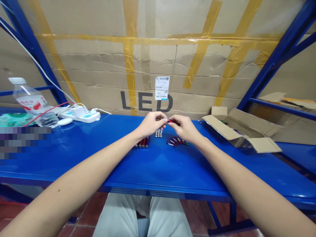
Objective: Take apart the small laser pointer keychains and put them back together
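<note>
My right hand point(184, 127) grips a slim red tube point(171, 121), probably metal, with most of it hidden in the fingers. At the tube's silvery end, the fingertips of my left hand point(153, 122) are pinched together; any small part between them is too small to make out. Both hands meet just above the blue table point(158, 168). Below my left hand lie several red and dark tubes point(142, 143) with silver ends, side by side. Between the hands, small silver caps point(158, 133) stand in rows. Coloured carabiners point(175, 141) lie in a row under my right hand.
An open cardboard box point(229, 130) stands at the right, flaps spread. On the left are a plastic bottle point(33, 103), a white power strip point(81, 114) with cables, and a green packet point(16, 119). A large taped carton point(103, 72) closes off the back between blue posts.
</note>
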The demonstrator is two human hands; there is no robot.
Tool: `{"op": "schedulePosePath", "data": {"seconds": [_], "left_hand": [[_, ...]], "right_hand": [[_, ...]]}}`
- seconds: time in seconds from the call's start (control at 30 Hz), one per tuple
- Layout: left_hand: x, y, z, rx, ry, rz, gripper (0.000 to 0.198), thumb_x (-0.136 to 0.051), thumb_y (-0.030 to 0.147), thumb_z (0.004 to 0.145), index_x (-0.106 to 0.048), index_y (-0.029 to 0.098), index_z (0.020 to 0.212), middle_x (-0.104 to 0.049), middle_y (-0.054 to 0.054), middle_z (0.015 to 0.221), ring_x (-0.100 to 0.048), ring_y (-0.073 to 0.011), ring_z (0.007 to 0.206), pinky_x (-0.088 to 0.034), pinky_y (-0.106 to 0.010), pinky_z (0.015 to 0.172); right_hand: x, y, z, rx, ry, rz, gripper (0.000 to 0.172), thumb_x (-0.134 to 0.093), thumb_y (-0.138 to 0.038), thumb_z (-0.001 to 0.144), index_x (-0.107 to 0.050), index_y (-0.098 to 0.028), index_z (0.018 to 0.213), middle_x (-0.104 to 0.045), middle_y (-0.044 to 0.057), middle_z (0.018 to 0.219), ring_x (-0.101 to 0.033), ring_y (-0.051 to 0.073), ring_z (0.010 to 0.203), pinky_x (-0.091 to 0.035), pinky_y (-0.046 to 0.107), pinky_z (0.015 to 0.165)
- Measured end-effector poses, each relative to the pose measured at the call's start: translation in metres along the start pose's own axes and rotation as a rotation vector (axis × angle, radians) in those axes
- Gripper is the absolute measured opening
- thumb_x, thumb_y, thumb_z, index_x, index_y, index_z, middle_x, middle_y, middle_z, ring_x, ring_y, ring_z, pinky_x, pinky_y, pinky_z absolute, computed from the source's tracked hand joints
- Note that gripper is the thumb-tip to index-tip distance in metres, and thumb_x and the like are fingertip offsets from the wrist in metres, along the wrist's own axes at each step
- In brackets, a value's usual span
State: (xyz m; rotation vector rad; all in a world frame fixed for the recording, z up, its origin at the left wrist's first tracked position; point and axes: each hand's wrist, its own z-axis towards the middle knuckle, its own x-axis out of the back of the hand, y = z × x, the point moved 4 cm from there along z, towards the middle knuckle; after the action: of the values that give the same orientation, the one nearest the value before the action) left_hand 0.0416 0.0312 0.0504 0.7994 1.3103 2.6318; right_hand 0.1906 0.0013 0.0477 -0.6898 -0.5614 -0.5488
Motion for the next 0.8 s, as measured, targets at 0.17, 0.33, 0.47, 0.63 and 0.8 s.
{"op": "schedulePosePath", "data": {"seconds": [0.17,0.33,0.47,0.63,0.8], "left_hand": [[0.0,0.009,-0.004,-0.223,0.081,0.399,0.018,-0.05,0.019,0.089,-0.065,0.016,0.099,-0.07,-0.008,0.096,-0.064,-0.0191,0.089,-0.048,-0.035,0.084],[-0.011,0.013,-0.009,-0.38,-0.12,0.607,0.048,-0.06,0.019,0.08,-0.053,0.015,0.128,-0.063,-0.012,0.113,-0.055,-0.0269,0.108,-0.044,-0.041,0.095],[-0.011,0.011,-0.009,-0.346,-0.121,0.575,0.043,-0.058,0.022,0.085,-0.054,0.016,0.127,-0.062,-0.012,0.112,-0.058,-0.0254,0.106,-0.046,-0.039,0.093],[-0.009,0.013,-0.008,-0.329,-0.055,0.49,0.039,-0.057,0.023,0.087,-0.057,0.016,0.125,-0.065,-0.01,0.109,-0.06,-0.0236,0.103,-0.048,-0.037,0.089],[-0.008,0.013,-0.006,-0.247,-0.01,0.373,0.035,-0.054,0.018,0.086,-0.063,0.017,0.12,-0.068,-0.008,0.103,-0.064,-0.0185,0.091,-0.051,-0.029,0.077]], "right_hand": [[-0.015,0.009,0.002,-0.303,0.012,0.374,0.008,-0.055,-0.026,0.086,-0.058,-0.018,0.086,-0.064,0.002,0.068,-0.059,0.015,0.057,-0.048,0.03,0.059],[-0.025,0.014,0.0,-0.435,0.034,0.592,0.007,-0.057,-0.023,0.084,-0.049,-0.021,0.084,-0.067,0.002,0.069,-0.065,0.018,0.064,-0.054,0.033,0.062],[-0.027,0.011,-0.001,-0.405,0.008,0.579,0.012,-0.058,-0.028,0.085,-0.048,-0.022,0.084,-0.066,0.001,0.068,-0.064,0.017,0.058,-0.053,0.032,0.055],[-0.027,0.011,-0.001,-0.392,0.024,0.63,0.016,-0.058,-0.034,0.086,-0.047,-0.023,0.088,-0.063,-0.002,0.063,-0.062,0.016,0.05,-0.054,0.03,0.047],[-0.026,0.01,-0.001,-0.374,0.017,0.62,0.015,-0.057,-0.033,0.087,-0.049,-0.021,0.091,-0.059,-0.004,0.057,-0.061,0.014,0.046,-0.052,0.026,0.043]]}}
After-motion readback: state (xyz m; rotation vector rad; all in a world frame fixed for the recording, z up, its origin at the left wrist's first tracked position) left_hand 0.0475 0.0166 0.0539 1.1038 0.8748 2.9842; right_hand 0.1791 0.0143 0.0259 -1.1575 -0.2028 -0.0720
